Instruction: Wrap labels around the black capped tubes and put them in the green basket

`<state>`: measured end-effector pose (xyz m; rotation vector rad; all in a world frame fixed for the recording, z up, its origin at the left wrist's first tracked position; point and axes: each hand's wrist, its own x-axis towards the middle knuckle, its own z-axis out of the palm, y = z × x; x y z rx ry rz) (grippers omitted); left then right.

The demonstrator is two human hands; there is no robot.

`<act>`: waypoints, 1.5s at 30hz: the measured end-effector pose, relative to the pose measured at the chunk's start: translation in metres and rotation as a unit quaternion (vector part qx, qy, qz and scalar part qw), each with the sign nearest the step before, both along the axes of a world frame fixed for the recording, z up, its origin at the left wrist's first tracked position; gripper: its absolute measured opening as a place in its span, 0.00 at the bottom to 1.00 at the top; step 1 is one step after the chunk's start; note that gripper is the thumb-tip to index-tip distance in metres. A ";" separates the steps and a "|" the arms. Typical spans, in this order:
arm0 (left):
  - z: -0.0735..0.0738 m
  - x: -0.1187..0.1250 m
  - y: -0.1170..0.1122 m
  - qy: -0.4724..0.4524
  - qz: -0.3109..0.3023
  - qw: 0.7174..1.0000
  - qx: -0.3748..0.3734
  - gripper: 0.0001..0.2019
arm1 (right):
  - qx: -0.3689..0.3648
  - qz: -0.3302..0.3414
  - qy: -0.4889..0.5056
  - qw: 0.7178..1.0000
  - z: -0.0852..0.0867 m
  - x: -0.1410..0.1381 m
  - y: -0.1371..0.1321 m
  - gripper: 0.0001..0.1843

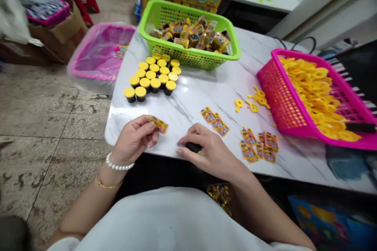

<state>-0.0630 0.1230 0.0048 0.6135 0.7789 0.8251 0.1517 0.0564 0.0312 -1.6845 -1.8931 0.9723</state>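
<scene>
Between the thumb and fingers of my left hand (138,135) is a small printed yellow label (159,124), held just above the table's front edge. My right hand (207,147) curls round a small black tub (193,147), mostly hidden by the fingers; a bit of yellow shows at its side. More printed labels (215,120) lie in a small group beyond my right hand, and further piles of labels (259,146) sit to its right. Black tubs with yellow lids (150,75) stand in rows beyond my left hand.
A green basket (188,57) of wrapped tubs stands at the back. At the right, a pink basket (290,113) holds yellow plastic pieces, with loose yellow rings (252,106) beside it. A plastic-lined pink tub (97,53) sits left of the white table (203,82).
</scene>
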 end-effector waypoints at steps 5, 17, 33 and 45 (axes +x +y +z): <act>0.000 0.003 -0.012 0.000 0.088 0.995 0.036 0.17 | 0.066 0.079 -0.169 0.980 0.017 0.006 0.010 0.26; 0.007 -0.010 -0.022 0.016 0.089 0.995 -0.034 0.17 | 0.115 0.100 -0.109 0.982 -0.002 -0.003 0.007 0.13; 0.009 -0.002 -0.016 -0.025 0.048 0.998 -0.025 0.15 | 0.039 -0.004 0.318 0.947 0.002 -0.011 0.011 0.15; 0.005 0.002 -0.014 -0.024 0.032 0.999 -0.028 0.15 | 0.020 -0.066 0.317 0.946 -0.008 -0.018 0.034 0.13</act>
